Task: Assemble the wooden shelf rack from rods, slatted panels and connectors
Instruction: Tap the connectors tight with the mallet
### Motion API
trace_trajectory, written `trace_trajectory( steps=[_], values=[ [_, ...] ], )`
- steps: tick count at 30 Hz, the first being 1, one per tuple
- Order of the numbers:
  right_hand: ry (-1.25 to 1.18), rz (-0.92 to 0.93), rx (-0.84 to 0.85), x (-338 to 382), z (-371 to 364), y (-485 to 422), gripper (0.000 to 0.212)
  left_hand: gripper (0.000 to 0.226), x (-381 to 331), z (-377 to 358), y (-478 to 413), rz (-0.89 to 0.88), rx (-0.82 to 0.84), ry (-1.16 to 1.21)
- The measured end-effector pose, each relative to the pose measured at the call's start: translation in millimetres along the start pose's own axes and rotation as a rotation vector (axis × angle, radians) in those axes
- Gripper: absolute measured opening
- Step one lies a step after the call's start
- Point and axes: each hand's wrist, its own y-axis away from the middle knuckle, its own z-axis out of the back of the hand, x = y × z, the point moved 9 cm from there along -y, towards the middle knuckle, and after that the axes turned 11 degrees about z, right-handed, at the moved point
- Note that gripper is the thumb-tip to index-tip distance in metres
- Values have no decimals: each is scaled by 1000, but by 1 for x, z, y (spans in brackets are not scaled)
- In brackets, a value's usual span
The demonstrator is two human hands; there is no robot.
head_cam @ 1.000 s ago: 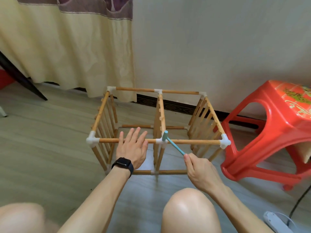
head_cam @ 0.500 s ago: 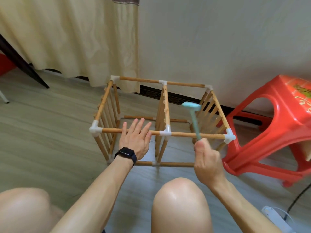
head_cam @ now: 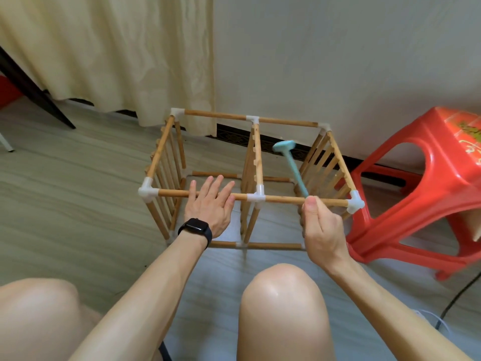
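Head view: left hand [head_cam: 209, 205] presses front rod [head_cam: 283, 200], fingers spread; right hand [head_cam: 321, 227] grips mallet [head_cam: 293, 169] over rack [head_cam: 256, 157] open right side

One wooden rack [head_cam: 216, 115] is seen, in which three slatted panels [head_cam: 250, 162] are counted, at the left, in the middle and at the right, and six white connectors [head_cam: 256, 197] are counted along its top edges. One teal hammer [head_cam: 293, 169], one red stool [head_cam: 453, 183], one black watch [head_cam: 194, 227] and two hands, the left hand [head_cam: 210, 207] and the right hand [head_cam: 321, 225], are counted as well.
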Motion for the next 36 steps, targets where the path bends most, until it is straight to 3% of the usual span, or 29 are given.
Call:
trace_trajectory(
  steps=[1, 3, 4, 9, 13, 19, 27, 30, 34, 36],
  values=[
    [-3, -23, 70, -2, -8, 1, 49, 54, 0, -1, 0, -3, 3, -3],
    [230, -182, 400, -20, -35, 15, 51, 54, 0, -1, 1, 1, 1, -5],
    [320, -209, 451, -26, -34, 16, 52, 54, 0, -1, 1, 3, 7, -6],
    [217, -132, 98, -20, 3, -28, 58, 51, -1, 0, 0, 10, 16, 21],
    [302, -142, 21, -48, -1, -47, 51, 49, -1, 3, 2, 13, 54, 55],
    [324, -220, 72, -62, -18, -44, 51, 44, -1, 20, 13, 12, 37, -51],
    [303, -328, 228, -71, -25, -7, 57, 50, 37, 6, 16, 204, 443, -95],
    [206, -385, 306, -79, -27, -1, 58, 51, 30, 12, 4, 176, 319, -103],
    [92, -394, 355, -88, -37, -12, 33, 64, -18, 32, -15, 88, 132, 267],
    [80, -338, 291, -84, -35, -30, 39, 68, -47, 32, -19, 24, 100, 348]
  ],
)
